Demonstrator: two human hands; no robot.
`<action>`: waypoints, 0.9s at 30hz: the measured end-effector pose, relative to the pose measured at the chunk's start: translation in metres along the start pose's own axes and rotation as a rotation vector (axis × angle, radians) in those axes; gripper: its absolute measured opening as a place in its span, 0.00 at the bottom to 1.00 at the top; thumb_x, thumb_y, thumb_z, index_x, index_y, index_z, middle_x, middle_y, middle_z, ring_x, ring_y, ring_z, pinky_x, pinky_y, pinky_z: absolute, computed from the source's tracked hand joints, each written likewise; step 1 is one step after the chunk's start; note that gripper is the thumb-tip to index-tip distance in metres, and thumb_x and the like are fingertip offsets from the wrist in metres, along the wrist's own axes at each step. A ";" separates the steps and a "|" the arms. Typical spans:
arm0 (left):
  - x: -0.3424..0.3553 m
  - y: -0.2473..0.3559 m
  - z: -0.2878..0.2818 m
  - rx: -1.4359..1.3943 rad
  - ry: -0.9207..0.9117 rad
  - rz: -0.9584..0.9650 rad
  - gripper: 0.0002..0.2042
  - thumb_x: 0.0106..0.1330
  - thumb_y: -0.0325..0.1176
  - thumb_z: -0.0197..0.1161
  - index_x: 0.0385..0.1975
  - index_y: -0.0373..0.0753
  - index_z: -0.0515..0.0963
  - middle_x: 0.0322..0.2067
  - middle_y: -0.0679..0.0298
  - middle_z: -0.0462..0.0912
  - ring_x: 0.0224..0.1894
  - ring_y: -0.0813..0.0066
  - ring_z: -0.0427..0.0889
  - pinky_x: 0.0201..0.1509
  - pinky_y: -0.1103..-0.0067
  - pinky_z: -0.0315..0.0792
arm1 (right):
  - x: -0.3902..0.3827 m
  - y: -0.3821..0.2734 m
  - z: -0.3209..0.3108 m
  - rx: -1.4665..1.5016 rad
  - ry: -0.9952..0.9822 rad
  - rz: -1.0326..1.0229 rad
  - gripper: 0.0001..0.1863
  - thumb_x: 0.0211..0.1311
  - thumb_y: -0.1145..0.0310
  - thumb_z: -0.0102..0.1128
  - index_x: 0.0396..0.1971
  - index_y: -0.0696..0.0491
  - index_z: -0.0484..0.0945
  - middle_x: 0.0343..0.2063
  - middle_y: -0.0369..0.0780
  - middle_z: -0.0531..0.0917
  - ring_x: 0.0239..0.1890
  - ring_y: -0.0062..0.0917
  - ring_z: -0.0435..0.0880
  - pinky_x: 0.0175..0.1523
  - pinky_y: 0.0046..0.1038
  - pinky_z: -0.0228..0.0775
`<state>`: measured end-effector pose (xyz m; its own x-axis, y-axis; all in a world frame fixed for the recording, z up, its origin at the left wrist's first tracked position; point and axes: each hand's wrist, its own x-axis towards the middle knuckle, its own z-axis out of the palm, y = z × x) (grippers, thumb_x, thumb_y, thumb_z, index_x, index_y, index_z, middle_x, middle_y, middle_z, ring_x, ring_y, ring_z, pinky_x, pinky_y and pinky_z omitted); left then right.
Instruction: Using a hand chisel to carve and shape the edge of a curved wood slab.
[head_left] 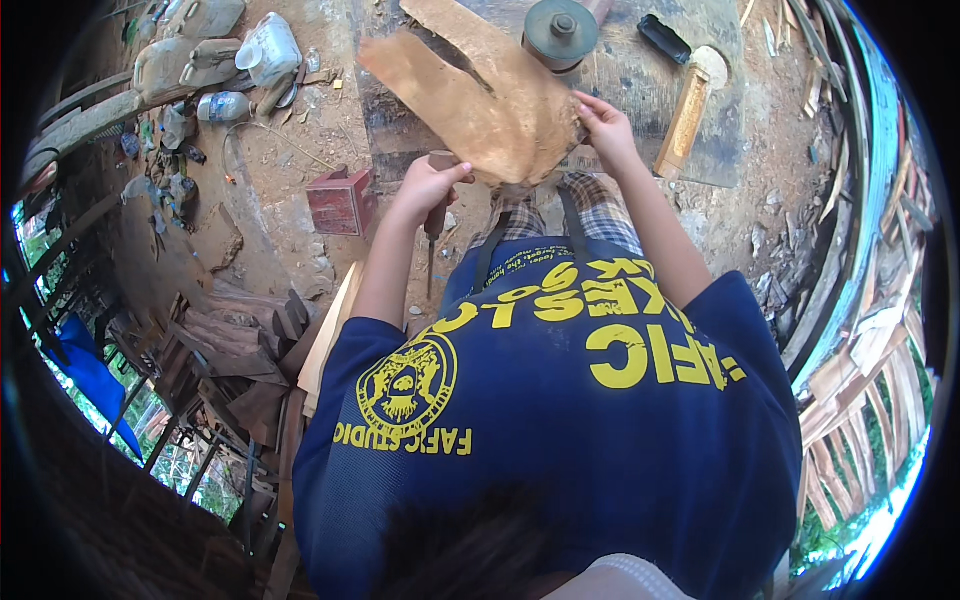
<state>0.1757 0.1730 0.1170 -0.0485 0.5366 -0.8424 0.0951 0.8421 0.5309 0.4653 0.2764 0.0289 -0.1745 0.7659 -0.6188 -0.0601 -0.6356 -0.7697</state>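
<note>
"Where's the wood, exactly?"

"The forked slab point(520, 120) is over the left half of the worn wooden sheet point(720, 150), its broad end by the sheet's near edge, close to the plaid-clad legs point(605, 205). I can't tell whether any of it rests down."

"And the hands?"

"The left hand point(430, 186) is curled closed around a wood-handled tool point(437, 217), its fingertips at the slab's near-left edge. The right hand point(608, 128) is nearly closed, thumb and fingers pinching the rough right edge."

"What worries you?"

"The left hand shares its grip between tool and wood, so the slab could slip or twist there. The tool's shank hangs downward near the legs; a loosened grip might drop it on them. And twisting the prongs could run the dark gap further into the broad end. The round metal disc point(561, 40) sits just beside, so a swing rightward might knock it."

"Which way does it point?"

"The prongs point toward the sheet's far-left corner; the long axis slants from there to the near side, rightward, with the broad end toward the person."
</note>
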 end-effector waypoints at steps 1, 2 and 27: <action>0.000 -0.002 0.005 0.001 0.005 -0.001 0.14 0.63 0.37 0.70 0.41 0.36 0.80 0.31 0.65 0.83 0.24 0.79 0.77 0.28 0.80 0.73 | 0.006 -0.002 -0.009 -0.063 0.023 0.086 0.18 0.72 0.69 0.58 0.59 0.54 0.77 0.41 0.34 0.84 0.36 0.13 0.81 0.38 0.18 0.75; -0.003 -0.006 0.011 0.078 0.097 0.090 0.13 0.63 0.37 0.70 0.41 0.36 0.80 0.30 0.65 0.83 0.25 0.80 0.78 0.29 0.80 0.73 | 0.010 -0.002 -0.016 0.041 0.001 0.106 0.17 0.70 0.67 0.60 0.57 0.51 0.80 0.38 0.32 0.84 0.33 0.13 0.80 0.34 0.18 0.74; 0.053 0.036 0.187 0.476 0.139 1.457 0.07 0.57 0.31 0.70 0.34 0.45 0.79 0.34 0.71 0.81 0.41 0.73 0.81 0.53 0.72 0.66 | -0.004 0.071 -0.177 -0.991 0.641 0.036 0.56 0.40 0.49 0.82 0.62 0.61 0.55 0.56 0.60 0.70 0.60 0.52 0.72 0.64 0.45 0.65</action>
<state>0.3621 0.2214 0.0739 0.2787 0.8758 0.3941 0.4381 -0.4811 0.7594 0.6353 0.2459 -0.0509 0.3818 0.8373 -0.3913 0.7734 -0.5213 -0.3608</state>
